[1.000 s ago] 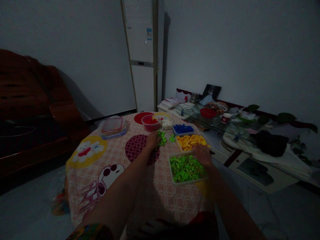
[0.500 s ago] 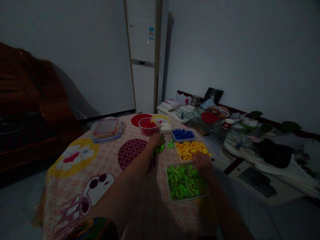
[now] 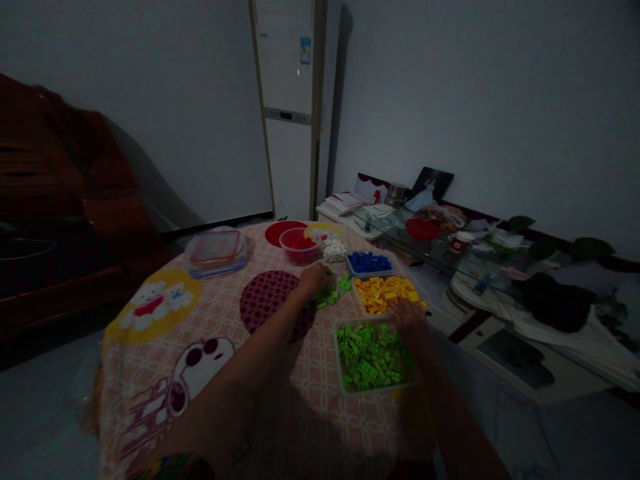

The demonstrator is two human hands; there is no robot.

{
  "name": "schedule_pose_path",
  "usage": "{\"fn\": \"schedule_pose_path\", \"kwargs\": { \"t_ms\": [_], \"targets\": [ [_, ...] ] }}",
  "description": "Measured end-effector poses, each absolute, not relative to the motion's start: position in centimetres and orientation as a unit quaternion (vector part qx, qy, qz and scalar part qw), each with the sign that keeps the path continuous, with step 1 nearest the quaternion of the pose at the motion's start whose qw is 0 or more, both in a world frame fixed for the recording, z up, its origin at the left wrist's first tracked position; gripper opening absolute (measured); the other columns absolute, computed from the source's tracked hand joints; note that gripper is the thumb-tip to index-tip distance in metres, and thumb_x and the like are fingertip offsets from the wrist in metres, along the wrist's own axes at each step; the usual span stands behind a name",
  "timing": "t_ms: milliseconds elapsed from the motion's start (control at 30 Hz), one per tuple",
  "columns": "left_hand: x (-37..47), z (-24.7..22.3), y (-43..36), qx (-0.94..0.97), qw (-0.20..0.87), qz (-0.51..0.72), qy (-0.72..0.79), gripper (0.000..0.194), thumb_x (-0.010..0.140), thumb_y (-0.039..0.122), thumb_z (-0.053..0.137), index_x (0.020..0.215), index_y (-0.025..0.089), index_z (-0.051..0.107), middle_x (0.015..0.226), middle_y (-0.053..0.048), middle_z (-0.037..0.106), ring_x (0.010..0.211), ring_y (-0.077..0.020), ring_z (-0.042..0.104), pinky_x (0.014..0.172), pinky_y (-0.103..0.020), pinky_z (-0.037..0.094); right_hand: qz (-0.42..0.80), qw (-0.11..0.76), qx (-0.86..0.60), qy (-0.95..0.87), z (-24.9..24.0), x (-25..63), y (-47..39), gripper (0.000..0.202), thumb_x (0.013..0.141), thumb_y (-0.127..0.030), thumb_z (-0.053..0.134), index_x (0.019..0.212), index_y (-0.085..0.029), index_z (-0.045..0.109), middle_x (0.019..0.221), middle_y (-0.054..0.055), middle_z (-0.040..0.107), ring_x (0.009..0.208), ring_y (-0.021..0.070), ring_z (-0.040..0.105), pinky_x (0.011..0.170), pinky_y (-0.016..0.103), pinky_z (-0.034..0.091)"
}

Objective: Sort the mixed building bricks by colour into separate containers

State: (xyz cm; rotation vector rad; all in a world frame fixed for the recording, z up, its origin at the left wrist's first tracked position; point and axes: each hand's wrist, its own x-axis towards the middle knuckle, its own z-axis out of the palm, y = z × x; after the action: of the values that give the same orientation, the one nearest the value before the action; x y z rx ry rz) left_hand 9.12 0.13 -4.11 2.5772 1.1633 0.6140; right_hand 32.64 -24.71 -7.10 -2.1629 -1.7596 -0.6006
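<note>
My left hand (image 3: 315, 279) is curled down at the far middle of the table, beside loose green toy bricks (image 3: 327, 297). What its fingers close on is hidden. A single green brick piece (image 3: 345, 282) lies just right of that hand. At the near edge of a tray of yellow bricks (image 3: 383, 293), my right hand (image 3: 409, 319) has its fingers extended and slightly apart, touching or just over the bricks. Its wrist passes over the right side of a clear tray of green bricks (image 3: 370, 357). Nothing is visibly held in it.
Beyond the yellow tray stands a tray of blue bricks (image 3: 370, 262). A clear bowl of red bricks (image 3: 299, 247) and a heap of white bricks (image 3: 334, 251) are at the back. Stacked lids (image 3: 216, 252) lie at left. A cluttered glass-topped cabinet (image 3: 400, 233) borders the right.
The camera view has shifted slightly, moving the table up and to the right in the picture. My left hand has drawn a little nearer, away from the red-brick bowl. My right hand stays by the yellow bricks.
</note>
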Motion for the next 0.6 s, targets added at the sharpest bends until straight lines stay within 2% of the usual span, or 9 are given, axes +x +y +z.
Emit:
{"fn": "schedule_pose_path", "kwargs": {
  "t_ms": [167, 367, 467, 533, 600],
  "targets": [
    [12.7, -2.9, 0.0, 0.916, 0.138, 0.196, 0.322, 0.031, 0.088, 0.017, 0.061, 0.115, 0.019, 0.075, 0.124, -0.012, 0.072, 0.119, -0.0263, 0.066, 0.107, -0.036, 0.049, -0.184, 0.118, -0.765, -0.606, -6.5, 32.5, -24.8, 0.041, 0.104, -0.027, 0.038, 0.130, -0.025, 0.070, 0.136, 0.013, 0.067, 0.125, 0.0279, 0.058, 0.112, 0.048, 0.036],
    [14.4, -3.7, -1.1, 0.923, 0.145, 0.152, 0.324, 0.036, 0.088, 0.027, 0.061, 0.122, 0.020, 0.071, 0.123, -0.011, 0.073, 0.114, -0.0268, 0.068, 0.101, -0.035, 0.051, -0.167, 0.119, -0.771, -0.603, -5.9, 32.2, -24.8, 0.041, 0.105, -0.026, 0.038, 0.132, -0.026, 0.069, 0.139, 0.013, 0.065, 0.128, 0.0273, 0.057, 0.112, 0.047, 0.037],
    [13.4, -3.8, -1.5, 0.924, 0.148, 0.168, 0.310, 0.032, 0.083, 0.029, 0.067, 0.112, 0.020, 0.074, 0.112, -0.009, 0.076, 0.103, -0.0250, 0.069, 0.092, -0.031, 0.052, -0.174, 0.126, -0.768, -0.603, -5.9, 32.2, -24.9, 0.039, 0.105, -0.027, 0.040, 0.130, -0.025, 0.070, 0.137, 0.013, 0.066, 0.126, 0.0272, 0.058, 0.111, 0.045, 0.036],
    [12.6, -3.6, -1.5, 0.932, 0.162, 0.153, 0.285, 0.023, 0.081, 0.031, 0.066, 0.097, 0.019, 0.077, 0.096, -0.006, 0.077, 0.089, -0.0215, 0.069, 0.081, -0.027, 0.050, -0.176, 0.127, -0.765, -0.607, -5.9, 32.1, -24.9, 0.039, 0.105, -0.028, 0.040, 0.130, -0.024, 0.070, 0.135, 0.013, 0.067, 0.124, 0.0273, 0.058, 0.110, 0.045, 0.037],
    [11.8, -3.0, -1.4, 0.937, 0.177, 0.123, 0.274, 0.023, 0.083, 0.035, 0.062, 0.081, 0.017, 0.076, 0.078, -0.003, 0.073, 0.074, -0.0178, 0.065, 0.071, -0.025, 0.047, -0.177, 0.126, -0.762, -0.610, -5.9, 32.1, -24.9, 0.039, 0.105, -0.027, 0.040, 0.130, -0.023, 0.070, 0.134, 0.013, 0.067, 0.123, 0.0274, 0.059, 0.109, 0.045, 0.037]
  ]
}}
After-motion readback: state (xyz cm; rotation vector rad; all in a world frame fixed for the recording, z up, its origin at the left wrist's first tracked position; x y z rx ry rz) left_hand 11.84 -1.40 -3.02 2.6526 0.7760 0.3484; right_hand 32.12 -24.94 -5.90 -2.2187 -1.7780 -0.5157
